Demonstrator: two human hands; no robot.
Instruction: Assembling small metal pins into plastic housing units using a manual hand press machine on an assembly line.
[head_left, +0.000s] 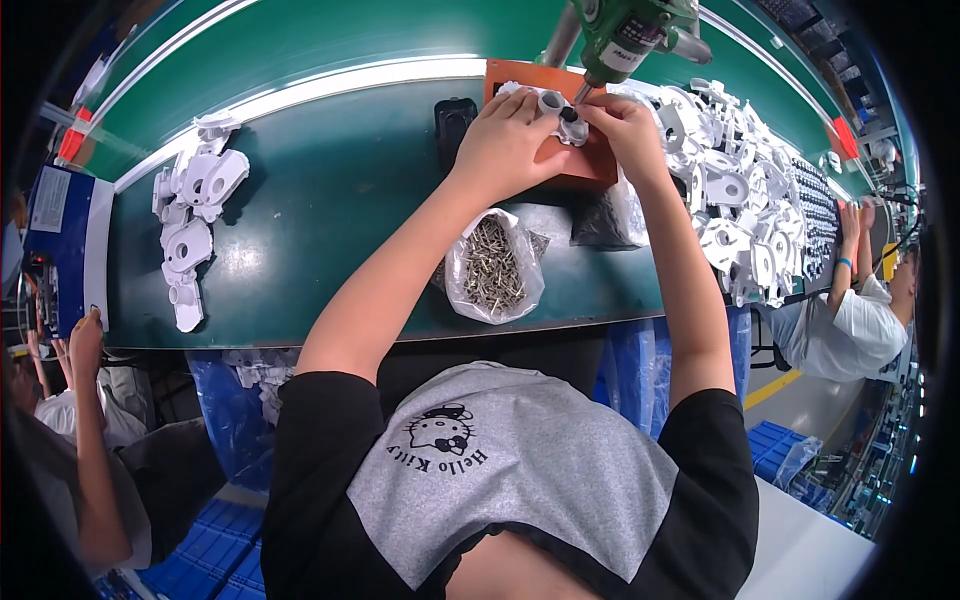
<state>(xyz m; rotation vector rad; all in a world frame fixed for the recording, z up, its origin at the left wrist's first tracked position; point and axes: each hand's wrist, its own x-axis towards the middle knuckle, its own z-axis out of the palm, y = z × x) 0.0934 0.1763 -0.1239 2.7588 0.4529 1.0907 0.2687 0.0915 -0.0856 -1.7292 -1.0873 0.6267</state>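
A white plastic part [551, 102] with a round collar and a black piece [569, 114] in it sits on an orange block [592, 160]. My left hand [510, 142] grips the part from the left, fingers over its far side and thumb stretched along the near side. Just beneath the metal tip [583, 93] of a green machine [625, 35], my right hand [630, 130] pinches with thumb and forefinger at the part's right side. Whatever lies between those fingertips is too small to make out. An open plastic bag of metal screws or pins [492, 265] lies below my wrists.
White plastic parts form a large pile [735, 185] on the right and a short row [190, 225] on the left of the green table [320, 190]. A black tray [456, 130] stands left of the block. Co-workers' arms show at the left [92, 400] and right [848, 250].
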